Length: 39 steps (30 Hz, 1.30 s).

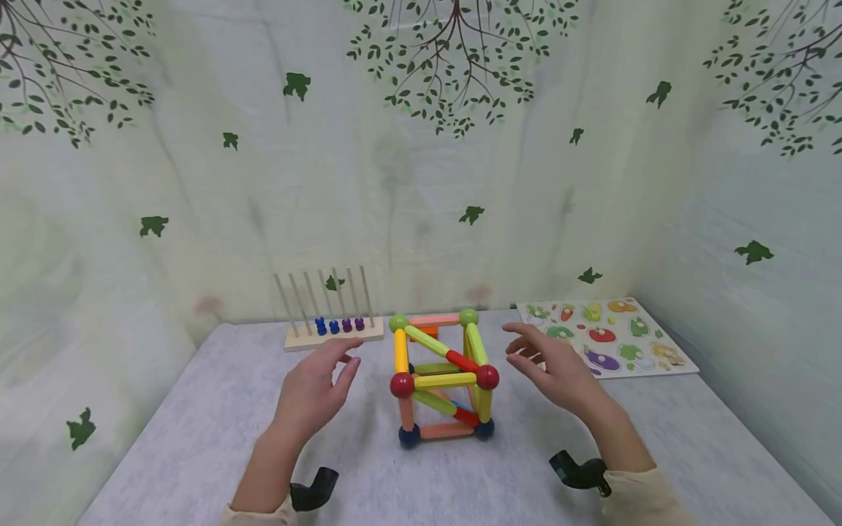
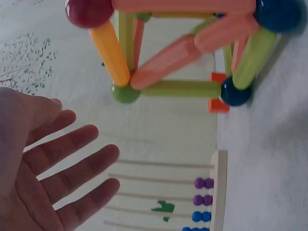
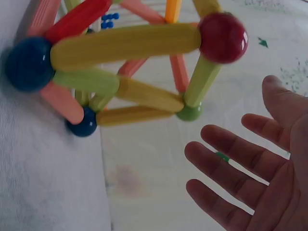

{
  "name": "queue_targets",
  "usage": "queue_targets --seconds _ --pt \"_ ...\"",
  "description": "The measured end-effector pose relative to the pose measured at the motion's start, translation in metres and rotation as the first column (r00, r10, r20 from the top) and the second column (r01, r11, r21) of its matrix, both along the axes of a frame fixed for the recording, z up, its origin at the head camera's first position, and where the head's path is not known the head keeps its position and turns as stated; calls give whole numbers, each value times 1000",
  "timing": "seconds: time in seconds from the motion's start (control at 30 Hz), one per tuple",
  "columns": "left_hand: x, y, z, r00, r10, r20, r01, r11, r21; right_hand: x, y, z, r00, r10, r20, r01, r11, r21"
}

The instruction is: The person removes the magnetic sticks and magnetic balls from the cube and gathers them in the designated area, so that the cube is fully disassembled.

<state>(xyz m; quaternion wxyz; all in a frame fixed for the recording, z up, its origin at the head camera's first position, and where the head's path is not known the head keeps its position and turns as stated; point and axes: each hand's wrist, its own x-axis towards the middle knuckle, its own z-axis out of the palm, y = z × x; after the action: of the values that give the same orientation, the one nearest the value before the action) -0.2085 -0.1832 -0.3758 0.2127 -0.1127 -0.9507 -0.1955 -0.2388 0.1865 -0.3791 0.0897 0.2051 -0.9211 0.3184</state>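
Observation:
A cube-shaped frame of coloured rods and balls (image 1: 444,380) stands upright on the table, with red and green balls at its top corners and dark blue ones at the bottom. Rods run diagonally across its faces. To its left is my left hand (image 1: 314,387), raised with relaxed fingers and a gap to the frame. My right hand (image 1: 552,365) hovers on the other side, fingers loosely bent and holding nothing. In the left wrist view the frame's orange rod (image 2: 109,53) is above the spread fingers; in the right wrist view a red ball (image 3: 223,37) lies beyond the fingertips.
Behind my left hand stands a wooden peg rack (image 1: 335,332) with blue and purple beads. A vegetable picture board (image 1: 631,365) lies at the back right. Partly hidden behind the frame is an orange block (image 1: 430,331). A leaf-printed curtain (image 1: 421,183) hangs along the table's back.

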Motion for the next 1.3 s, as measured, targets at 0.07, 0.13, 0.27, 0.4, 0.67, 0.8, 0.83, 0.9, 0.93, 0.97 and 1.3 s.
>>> queue_targets --seconds 0.07,0.13,0.27,0.4,0.67,0.8,0.83,0.9,0.93,0.97,1.3 --pt "2 5 1 999 -43 -23 44 997 57 2 -4 1 999 33 12 -33 999 -25" --pt "3 9 2 997 -79 -16 80 993 86 4 -7 2 997 70 28 -69 997 -39" --pt "5 16 4 986 -152 69 142 981 136 8 -12 3 987 148 58 -144 987 -77" --pt "6 20 5 961 -205 186 179 973 147 9 -18 5 981 187 46 -182 978 -98" --pt "7 25 4 927 -279 252 237 954 186 12 -24 4 982 188 9 -186 977 -104" --pt "6 22 1 923 -307 232 258 941 221 10 -28 -2 981 193 1 -191 973 -129" --pt "6 20 0 923 -313 225 262 938 228 9 -30 -4 981 194 -7 -193 972 -135" --pt "5 16 0 924 -316 216 265 935 234 8 -35 -7 980 195 -22 -196 968 -154" --pt "5 14 0 924 -314 217 262 936 236 7 -38 -8 981 192 -26 -193 968 -160" --pt "5 12 1 925 -310 221 257 936 240 7 -40 -10 982 188 -31 -190 967 -169" --pt "3 2 7 943 -285 170 243 942 234 0 -55 -8 974 226 18 -220 960 -175"
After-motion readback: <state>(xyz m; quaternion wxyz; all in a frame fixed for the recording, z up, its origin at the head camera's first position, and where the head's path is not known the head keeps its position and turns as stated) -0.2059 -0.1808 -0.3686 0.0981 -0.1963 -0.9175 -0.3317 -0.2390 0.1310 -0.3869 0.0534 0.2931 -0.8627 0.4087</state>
